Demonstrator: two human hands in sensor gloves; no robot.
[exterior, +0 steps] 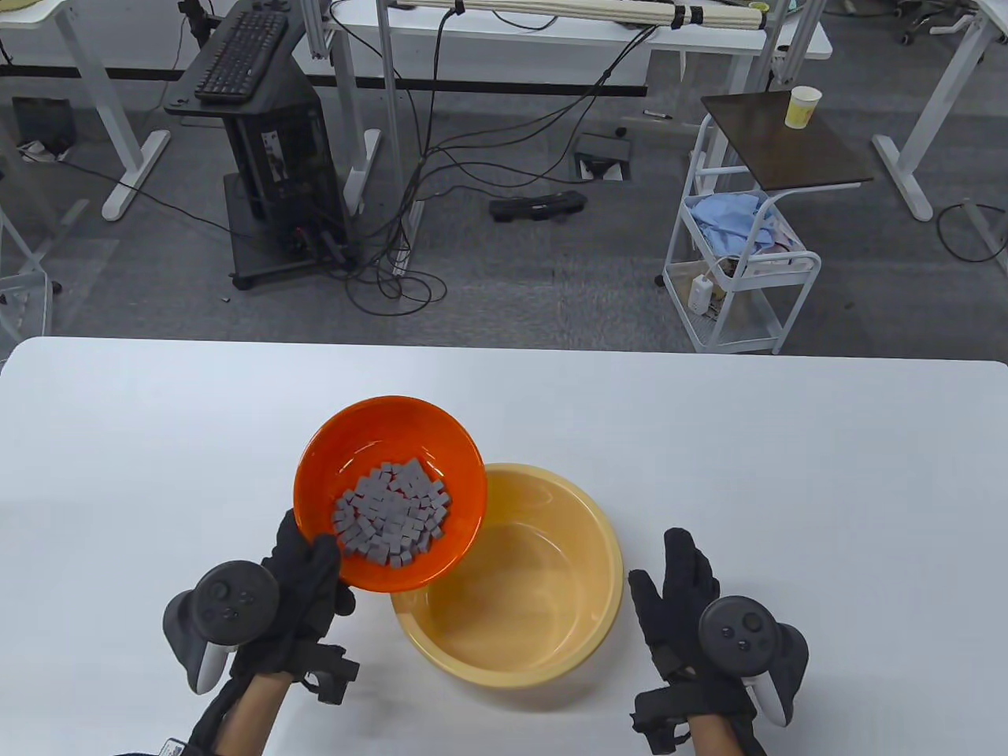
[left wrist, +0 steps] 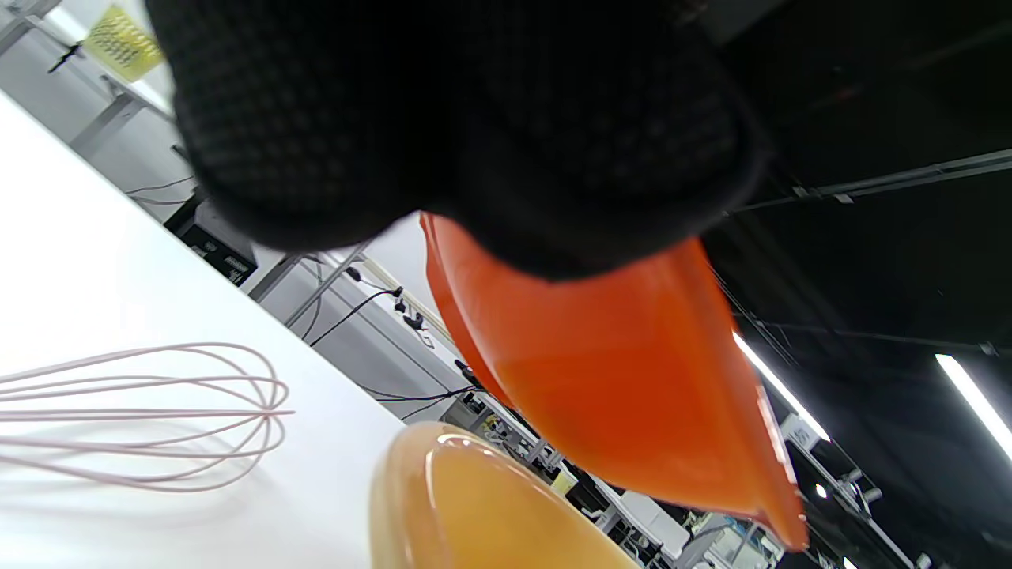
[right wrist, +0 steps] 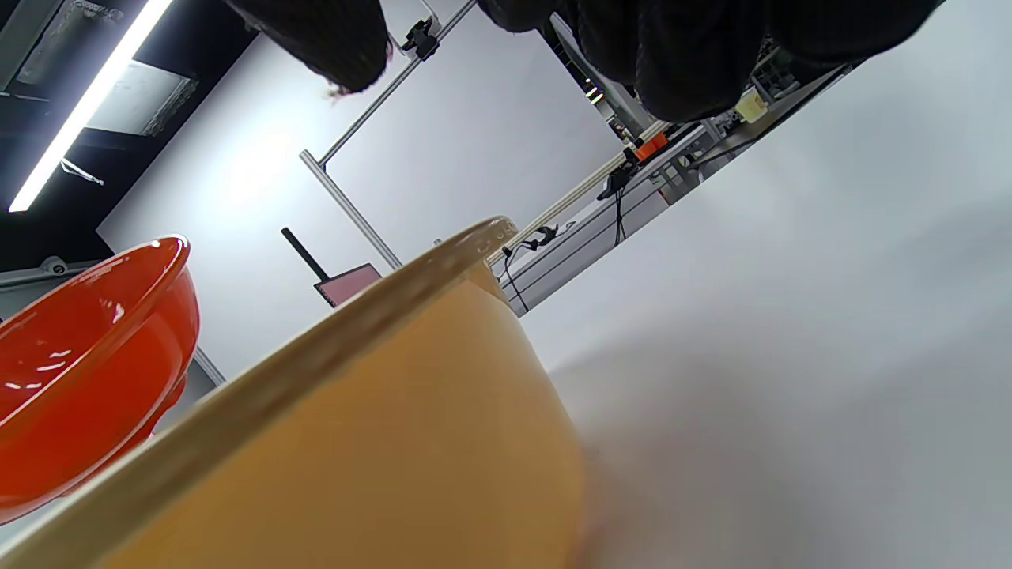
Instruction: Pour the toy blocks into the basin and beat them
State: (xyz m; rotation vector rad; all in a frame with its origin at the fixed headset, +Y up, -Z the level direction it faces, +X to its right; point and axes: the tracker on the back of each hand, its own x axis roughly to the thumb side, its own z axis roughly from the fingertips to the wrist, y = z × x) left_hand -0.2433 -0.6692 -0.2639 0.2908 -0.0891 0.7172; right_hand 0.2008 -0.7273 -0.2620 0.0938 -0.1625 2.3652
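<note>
Left hand (exterior: 303, 579) grips an orange bowl (exterior: 346, 441) of grey blocks (exterior: 391, 512), overlapping the yellow basin's (exterior: 587, 520) left rim; right hand (exterior: 685, 598) rests open.

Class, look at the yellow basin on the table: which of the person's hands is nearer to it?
Right. The right hand lies open on the table just beside the yellow basin's right rim. The left hand is at its left edge, lifted, gripping the orange bowl.

Glossy orange plastic bowl (exterior: 390, 441), matt grey blocks (exterior: 391, 512), smooth yellow plastic basin (exterior: 602, 535), knit-cloth gloves.
</note>
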